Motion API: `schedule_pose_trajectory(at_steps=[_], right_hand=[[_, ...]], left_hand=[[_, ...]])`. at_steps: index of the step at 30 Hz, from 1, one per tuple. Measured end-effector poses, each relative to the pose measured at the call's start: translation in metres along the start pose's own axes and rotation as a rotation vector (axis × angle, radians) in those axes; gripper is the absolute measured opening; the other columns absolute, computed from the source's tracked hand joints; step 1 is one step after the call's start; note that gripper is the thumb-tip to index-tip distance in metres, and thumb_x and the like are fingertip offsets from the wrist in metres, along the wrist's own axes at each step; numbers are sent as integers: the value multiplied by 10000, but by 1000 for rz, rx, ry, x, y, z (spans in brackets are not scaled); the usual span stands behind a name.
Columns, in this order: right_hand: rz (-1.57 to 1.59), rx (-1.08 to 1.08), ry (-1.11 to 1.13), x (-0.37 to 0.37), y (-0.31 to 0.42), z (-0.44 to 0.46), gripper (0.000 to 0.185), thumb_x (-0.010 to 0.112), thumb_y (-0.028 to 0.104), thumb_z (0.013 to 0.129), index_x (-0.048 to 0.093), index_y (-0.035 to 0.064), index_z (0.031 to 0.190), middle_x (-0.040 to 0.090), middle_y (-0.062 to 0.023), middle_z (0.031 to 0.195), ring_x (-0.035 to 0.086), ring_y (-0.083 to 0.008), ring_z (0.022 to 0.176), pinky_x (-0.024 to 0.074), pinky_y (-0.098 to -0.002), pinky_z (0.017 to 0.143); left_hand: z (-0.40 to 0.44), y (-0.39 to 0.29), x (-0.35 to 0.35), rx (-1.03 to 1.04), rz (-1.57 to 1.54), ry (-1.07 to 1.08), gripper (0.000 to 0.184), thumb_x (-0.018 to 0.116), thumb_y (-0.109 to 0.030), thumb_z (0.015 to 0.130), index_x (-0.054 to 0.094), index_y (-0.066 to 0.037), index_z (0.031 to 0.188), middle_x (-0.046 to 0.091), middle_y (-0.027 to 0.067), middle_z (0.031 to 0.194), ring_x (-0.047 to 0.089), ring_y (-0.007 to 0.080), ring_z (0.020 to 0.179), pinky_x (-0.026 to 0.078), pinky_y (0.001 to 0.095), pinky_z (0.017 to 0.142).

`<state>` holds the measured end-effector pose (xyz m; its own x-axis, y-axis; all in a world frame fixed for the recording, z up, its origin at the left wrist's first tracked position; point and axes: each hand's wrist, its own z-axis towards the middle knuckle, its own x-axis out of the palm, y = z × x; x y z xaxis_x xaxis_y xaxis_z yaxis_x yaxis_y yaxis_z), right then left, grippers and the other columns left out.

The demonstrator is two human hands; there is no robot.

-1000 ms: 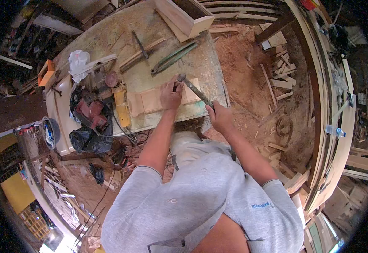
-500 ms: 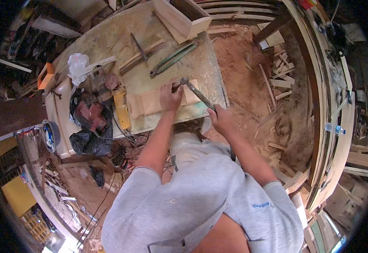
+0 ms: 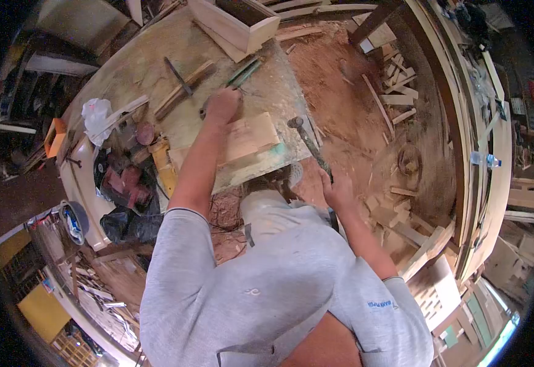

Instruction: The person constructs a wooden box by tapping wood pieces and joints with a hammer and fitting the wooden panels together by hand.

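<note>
My right hand (image 3: 338, 191) is closed around the handle of a hammer (image 3: 311, 147), its head raised toward the bench's right edge. My left hand (image 3: 223, 105) reaches over the bench, its fingers curled over what look like long green pincers (image 3: 245, 72). The hand hides their middle, while the handles stick out beyond it. Just below that hand, a pale wooden board (image 3: 251, 136) lies near the bench's front edge, partly behind my left forearm. A strip of wood (image 3: 184, 90) with a dark slim tool (image 3: 177, 76) across it lies to the left.
A wooden box (image 3: 239, 27) stands at the far end of the bench (image 3: 138, 67). Along its left side are a white plastic bag (image 3: 97, 119), a yellow tool (image 3: 164, 171) and a red power tool (image 3: 129, 183) on black plastic. Wood offcuts (image 3: 398, 92) litter the dirt floor.
My left hand has left the board and moved up onto the green pincers. My right hand has drawn the hammer back to the right, away from the board. The view has shifted slightly.
</note>
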<state>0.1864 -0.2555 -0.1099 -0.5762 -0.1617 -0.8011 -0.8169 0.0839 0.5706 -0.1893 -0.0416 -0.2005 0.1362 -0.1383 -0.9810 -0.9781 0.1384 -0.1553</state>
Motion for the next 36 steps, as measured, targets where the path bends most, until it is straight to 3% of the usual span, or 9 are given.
schedule_pose_trajectory(at_steps=[1,4,7,10,16,21,23,27,36], right_hand=[[-4,34,40,0,-2,-4,381,636,382,1054,708,17,1134,710,-301,939,680,-525,919,525,-588,763],[-22,99,127,-4,-1,-11,400,627,402,1055,708,21,1150,714,-307,988,682,-521,972,533,-594,804],[-73,119,173,-15,16,-13,417,617,425,1056,715,31,1151,718,-303,1032,685,-516,995,535,-601,827],[-119,105,221,-11,18,-15,430,615,448,1051,730,42,1132,726,-286,1043,692,-506,982,540,-599,828],[-59,-150,340,1,5,-12,441,611,489,1030,744,84,1145,753,-249,951,718,-467,893,561,-571,788],[-212,-60,512,16,22,-4,473,598,524,1035,734,89,1163,760,-245,1044,723,-464,929,554,-577,813],[-49,-73,292,35,13,-7,395,638,426,1037,752,62,1139,748,-251,956,713,-477,893,557,-556,778],[-44,-180,-28,34,7,0,367,657,375,1043,751,27,1113,734,-256,888,700,-496,847,547,-547,741],[24,-76,81,17,7,1,354,675,378,1030,754,39,1092,715,-270,868,693,-494,823,529,-547,715]], left_hand=[[5,5,6,3,57,34,170,619,-157,932,777,-105,965,751,94,1054,701,321,1099,606,482,887],[12,29,17,394,239,-133,181,619,-161,921,781,-94,967,750,85,1028,687,303,1114,598,482,906],[18,35,19,513,319,-185,193,615,-161,927,764,-67,1005,741,103,1036,684,281,1119,588,469,927],[9,29,14,357,261,-120,219,598,-188,972,734,-59,1087,730,163,1094,677,321,1124,559,479,978],[-57,-25,-19,-278,-731,-515,254,620,-228,1031,667,-65,1220,699,203,1039,672,370,974,551,486,834],[-147,-74,-14,-362,-910,-443,229,723,-230,994,749,-46,1128,729,144,945,700,305,850,558,417,792],[-164,-74,19,-422,-1053,-431,230,761,-218,971,767,-54,1133,760,123,978,722,248,884,572,385,831],[-161,-84,25,-390,-880,-497,209,775,-198,961,776,-57,1115,777,135,994,740,269,875,581,386,822],[-142,-99,16,-431,-757,-612,187,758,-215,975,754,-61,1080,780,156,973,754,337,882,589,423,782]])
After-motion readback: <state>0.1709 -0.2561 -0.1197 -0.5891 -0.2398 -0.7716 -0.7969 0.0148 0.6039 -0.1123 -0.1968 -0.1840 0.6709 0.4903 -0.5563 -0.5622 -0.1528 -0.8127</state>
